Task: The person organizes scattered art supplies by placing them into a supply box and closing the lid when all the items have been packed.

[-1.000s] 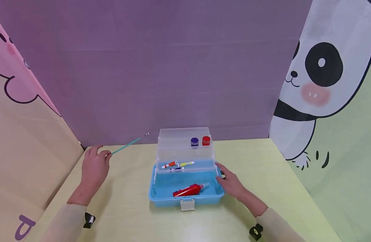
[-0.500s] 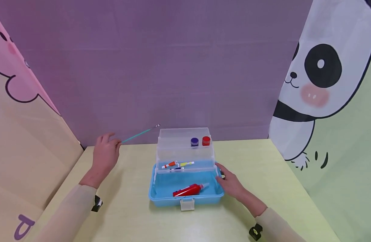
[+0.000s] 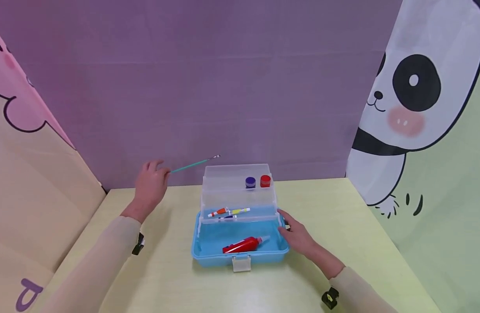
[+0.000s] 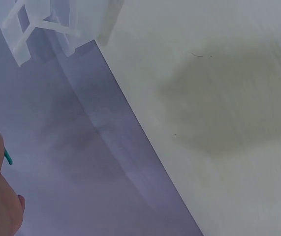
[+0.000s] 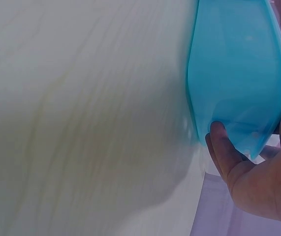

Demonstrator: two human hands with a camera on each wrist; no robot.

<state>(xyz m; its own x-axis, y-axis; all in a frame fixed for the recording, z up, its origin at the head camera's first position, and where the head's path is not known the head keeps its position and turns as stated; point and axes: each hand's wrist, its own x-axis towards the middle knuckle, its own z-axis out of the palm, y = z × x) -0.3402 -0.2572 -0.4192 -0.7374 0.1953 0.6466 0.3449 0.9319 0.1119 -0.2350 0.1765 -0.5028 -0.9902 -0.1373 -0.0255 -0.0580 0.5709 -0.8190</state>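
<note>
My left hand [image 3: 151, 184] pinches the end of a thin teal paintbrush [image 3: 191, 165] between thumb and finger. The brush tip points right, just above and left of a raised clear tray [image 3: 240, 198]. That tray belongs to an unlatched blue storage box [image 3: 208, 261]. My right hand [image 3: 298, 237] holds the box's right end, fingers [image 5: 219, 135] against the outside wall. A red paint tube [image 3: 240, 246] lies in the box bottom. Small orange [image 3: 218, 212], yellow [image 3: 240, 211] and dark blue tubes [image 3: 228, 217] lie on the lower tray level; purple [image 3: 250, 182] and red jars [image 3: 265, 181] stand on the upper.
The box stands on a pale wooden table [image 3: 177, 282], its white latch [image 3: 241, 263] hanging at the front. Close behind rises a purple backdrop [image 3: 185, 87]. Printed cloth panels bound the left and right, with a panda [image 3: 404, 126] on the right one.
My left hand has moved right and farther back, bringing the paintbrush tip up behind the tray's left corner. The right hand keeps its place on the box, which stays where it was.
</note>
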